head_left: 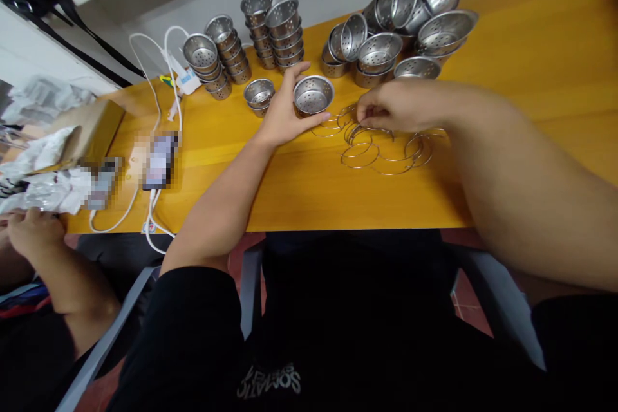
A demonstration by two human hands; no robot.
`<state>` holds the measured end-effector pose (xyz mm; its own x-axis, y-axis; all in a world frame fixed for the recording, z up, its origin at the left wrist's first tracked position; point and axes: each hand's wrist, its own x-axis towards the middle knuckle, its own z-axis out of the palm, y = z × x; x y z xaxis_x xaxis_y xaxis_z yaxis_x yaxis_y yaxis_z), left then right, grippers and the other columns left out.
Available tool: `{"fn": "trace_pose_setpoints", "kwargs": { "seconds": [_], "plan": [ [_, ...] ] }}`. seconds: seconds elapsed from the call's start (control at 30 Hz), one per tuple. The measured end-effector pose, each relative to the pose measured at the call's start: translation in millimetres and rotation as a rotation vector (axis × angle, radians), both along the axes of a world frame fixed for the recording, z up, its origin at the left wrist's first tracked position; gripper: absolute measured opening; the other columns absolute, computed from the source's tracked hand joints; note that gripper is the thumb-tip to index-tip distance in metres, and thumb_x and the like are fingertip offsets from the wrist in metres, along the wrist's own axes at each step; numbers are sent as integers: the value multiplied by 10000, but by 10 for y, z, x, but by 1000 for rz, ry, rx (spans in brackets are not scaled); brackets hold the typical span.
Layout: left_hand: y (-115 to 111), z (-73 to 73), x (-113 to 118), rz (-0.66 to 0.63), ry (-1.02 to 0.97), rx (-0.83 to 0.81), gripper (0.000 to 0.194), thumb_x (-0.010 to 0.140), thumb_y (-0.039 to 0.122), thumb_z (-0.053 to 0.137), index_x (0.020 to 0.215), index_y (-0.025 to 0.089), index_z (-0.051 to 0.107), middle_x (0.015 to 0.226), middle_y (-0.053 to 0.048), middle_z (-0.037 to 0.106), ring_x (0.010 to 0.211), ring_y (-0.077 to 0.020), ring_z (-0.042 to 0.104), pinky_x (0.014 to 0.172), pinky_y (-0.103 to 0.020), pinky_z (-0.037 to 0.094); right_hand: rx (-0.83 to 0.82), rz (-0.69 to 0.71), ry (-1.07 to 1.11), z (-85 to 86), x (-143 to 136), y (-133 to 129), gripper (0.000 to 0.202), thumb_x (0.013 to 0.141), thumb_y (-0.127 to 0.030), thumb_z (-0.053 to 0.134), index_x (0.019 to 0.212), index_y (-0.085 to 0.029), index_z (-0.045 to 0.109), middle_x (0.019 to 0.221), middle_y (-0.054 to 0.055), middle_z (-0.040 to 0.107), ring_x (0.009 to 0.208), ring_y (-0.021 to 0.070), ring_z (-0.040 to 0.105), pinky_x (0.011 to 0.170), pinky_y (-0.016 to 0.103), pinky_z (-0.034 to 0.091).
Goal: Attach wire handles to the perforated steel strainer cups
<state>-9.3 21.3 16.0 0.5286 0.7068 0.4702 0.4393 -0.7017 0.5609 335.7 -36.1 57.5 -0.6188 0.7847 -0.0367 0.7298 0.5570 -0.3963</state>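
Note:
My left hand (281, 114) is curled around a perforated metal cup (313, 98), thumb at its near side and fingers along its left. The cup stands upright with its wide rim up. To the right, my right hand (386, 106) reaches down with fingertips pinched on a thin wire ring at the pile's edge; the fingers partly hide it. Several loose wire rings (360, 156) overlap on the table below that hand. Just left of my left hand sits a short stack of cups (259, 95).
Tall stacks of perforated cups (284, 32) line the wall. A heap of tilted cups (381, 51) lies behind my right hand. On the left are a phone (161, 161) with white cables, a cardboard box (91, 129), plastic bags (58, 190) and another person's hand (36, 232).

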Motion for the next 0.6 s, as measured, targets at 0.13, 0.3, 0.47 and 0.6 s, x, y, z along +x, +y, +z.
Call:
{"fn": "trace_pose_setpoints", "kwargs": {
  "seconds": [0.13, 0.3, 0.47, 0.6],
  "plan": [
    [26, -28, -1, 3, -1, 8, 1318, 821, 1011, 949, 1824, 374, 380, 1844, -176, 592, 1751, -433, 625, 1510, -598, 493, 8, 8, 49, 18, -42, -7, 210, 1051, -297, 766, 1237, -283, 865, 1071, 55, 889, 852, 279, 805, 888, 473, 626],
    [48, -66, -7, -9, -26, 20, 1304, 812, 1073, 892, 1782, 355, 396, 1838, -187, 584, 1734, -417, 644, 1489, -567, 515, 24, -13, 12, 138, -131, -103, 155, 1056, -261, 734, 1157, -276, 851, 1043, 58, 860, 846, 267, 773, 880, 452, 600],
    [37, -73, 10, 3, -33, 2, 1248, 810, 1051, 921, 1721, 340, 450, 1715, -173, 664, 1622, -411, 727, 1386, -577, 608, 7, -5, 41, 149, -141, -134, 123, 1063, -298, 753, 1154, -259, 827, 1039, 64, 842, 844, 267, 750, 849, 432, 588],
    [34, -76, 29, 15, -24, 3, 1233, 816, 1056, 908, 1725, 356, 455, 1662, -148, 683, 1604, -403, 736, 1381, -579, 607, -17, -8, 90, 89, -111, -102, 181, 1111, -453, 811, 1163, -281, 838, 1040, 69, 845, 904, 306, 776, 910, 485, 625]
  ]
}}
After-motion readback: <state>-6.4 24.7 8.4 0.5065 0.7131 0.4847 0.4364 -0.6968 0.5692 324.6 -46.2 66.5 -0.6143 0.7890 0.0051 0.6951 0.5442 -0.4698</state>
